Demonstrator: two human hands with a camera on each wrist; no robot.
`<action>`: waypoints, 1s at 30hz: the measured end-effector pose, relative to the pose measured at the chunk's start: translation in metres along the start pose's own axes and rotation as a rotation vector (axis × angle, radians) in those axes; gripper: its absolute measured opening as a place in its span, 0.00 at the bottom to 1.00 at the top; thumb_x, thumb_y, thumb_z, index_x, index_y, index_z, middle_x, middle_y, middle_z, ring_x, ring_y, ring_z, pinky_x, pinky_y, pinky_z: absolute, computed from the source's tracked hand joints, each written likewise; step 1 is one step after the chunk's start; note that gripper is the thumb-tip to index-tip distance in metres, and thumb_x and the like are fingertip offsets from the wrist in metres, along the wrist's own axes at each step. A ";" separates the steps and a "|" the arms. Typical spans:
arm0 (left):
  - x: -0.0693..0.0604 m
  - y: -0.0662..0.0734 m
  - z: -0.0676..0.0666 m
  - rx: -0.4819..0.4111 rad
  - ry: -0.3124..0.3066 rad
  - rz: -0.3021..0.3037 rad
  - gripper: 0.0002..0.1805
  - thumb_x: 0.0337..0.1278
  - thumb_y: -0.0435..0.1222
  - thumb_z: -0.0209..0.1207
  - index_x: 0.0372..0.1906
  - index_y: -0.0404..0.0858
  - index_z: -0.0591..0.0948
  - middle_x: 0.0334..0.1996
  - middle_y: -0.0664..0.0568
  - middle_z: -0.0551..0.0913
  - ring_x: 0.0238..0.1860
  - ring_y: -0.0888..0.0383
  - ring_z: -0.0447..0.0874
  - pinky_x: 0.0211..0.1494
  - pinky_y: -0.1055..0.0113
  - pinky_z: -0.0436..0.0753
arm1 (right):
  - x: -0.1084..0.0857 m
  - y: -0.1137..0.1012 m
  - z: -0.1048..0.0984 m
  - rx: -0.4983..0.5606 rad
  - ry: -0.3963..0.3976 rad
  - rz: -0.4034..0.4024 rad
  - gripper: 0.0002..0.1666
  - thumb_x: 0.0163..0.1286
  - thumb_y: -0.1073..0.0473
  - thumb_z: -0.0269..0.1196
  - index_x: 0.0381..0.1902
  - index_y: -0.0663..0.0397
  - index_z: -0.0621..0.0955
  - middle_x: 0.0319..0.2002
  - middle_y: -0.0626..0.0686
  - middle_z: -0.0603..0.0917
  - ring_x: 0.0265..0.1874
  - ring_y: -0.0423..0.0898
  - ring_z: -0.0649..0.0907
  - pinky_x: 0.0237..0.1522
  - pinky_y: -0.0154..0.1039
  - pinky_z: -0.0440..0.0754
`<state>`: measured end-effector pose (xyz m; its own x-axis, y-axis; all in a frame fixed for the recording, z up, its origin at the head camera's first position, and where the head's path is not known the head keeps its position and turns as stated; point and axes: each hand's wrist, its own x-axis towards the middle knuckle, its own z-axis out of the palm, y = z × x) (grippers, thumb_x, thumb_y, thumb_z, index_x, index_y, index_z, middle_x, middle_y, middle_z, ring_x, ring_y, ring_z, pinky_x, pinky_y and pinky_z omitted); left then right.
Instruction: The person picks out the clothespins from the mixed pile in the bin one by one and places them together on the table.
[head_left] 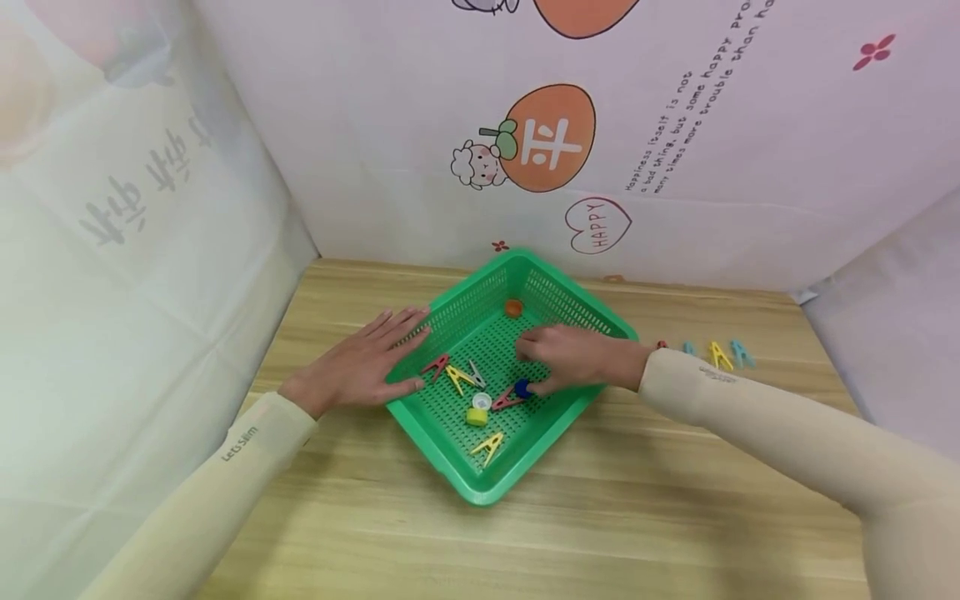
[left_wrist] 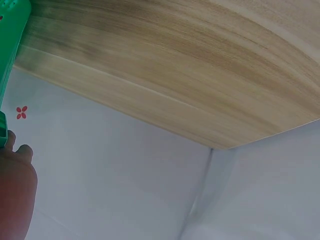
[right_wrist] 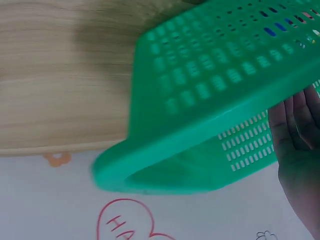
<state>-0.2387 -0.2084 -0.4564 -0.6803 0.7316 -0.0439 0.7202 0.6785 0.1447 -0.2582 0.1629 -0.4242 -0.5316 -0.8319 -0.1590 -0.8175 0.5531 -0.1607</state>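
A green plastic basket stands at an angle on the wooden table. My left hand rests on its left rim, fingers spread; only part of that hand shows in the left wrist view. Inside the basket is my right hand, fingers bent downward, its thumb at a dark blue bottle cap. In the right wrist view the fingertips are hidden behind the basket wall. Near that cap lie a red clothespin, a white cap and a yellow cap.
Farther left in the basket are another red clothespin, a yellow one and a grey one. A yellow clothespin lies in the near corner, an orange cap in the far one. Several clothespins lie on the table beyond my right forearm.
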 end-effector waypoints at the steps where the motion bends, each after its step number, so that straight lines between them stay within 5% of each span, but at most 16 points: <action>1: 0.000 0.000 0.000 0.000 0.000 0.001 0.48 0.80 0.62 0.51 0.88 0.36 0.56 0.91 0.45 0.41 0.91 0.45 0.40 0.94 0.47 0.45 | 0.002 -0.002 0.001 0.000 -0.018 -0.003 0.24 0.68 0.49 0.78 0.53 0.59 0.86 0.49 0.53 0.89 0.46 0.45 0.89 0.51 0.44 0.93; 21: 0.001 -0.001 0.003 -0.002 -0.002 -0.003 0.48 0.80 0.63 0.50 0.88 0.37 0.56 0.92 0.47 0.40 0.92 0.46 0.39 0.94 0.48 0.44 | 0.036 -0.015 0.010 -0.070 -0.240 -0.043 0.26 0.69 0.49 0.78 0.60 0.55 0.85 0.57 0.52 0.88 0.57 0.48 0.86 0.62 0.46 0.89; 30: 0.000 0.000 0.002 -0.003 0.003 -0.006 0.48 0.80 0.63 0.50 0.88 0.37 0.56 0.92 0.47 0.41 0.92 0.46 0.40 0.94 0.48 0.44 | 0.044 -0.018 0.018 -0.106 -0.299 -0.042 0.26 0.70 0.48 0.76 0.60 0.52 0.85 0.56 0.50 0.86 0.49 0.44 0.84 0.50 0.41 0.88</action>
<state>-0.2385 -0.2086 -0.4584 -0.6849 0.7275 -0.0413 0.7160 0.6824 0.1471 -0.2628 0.1175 -0.4456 -0.4211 -0.7955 -0.4357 -0.8642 0.4978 -0.0737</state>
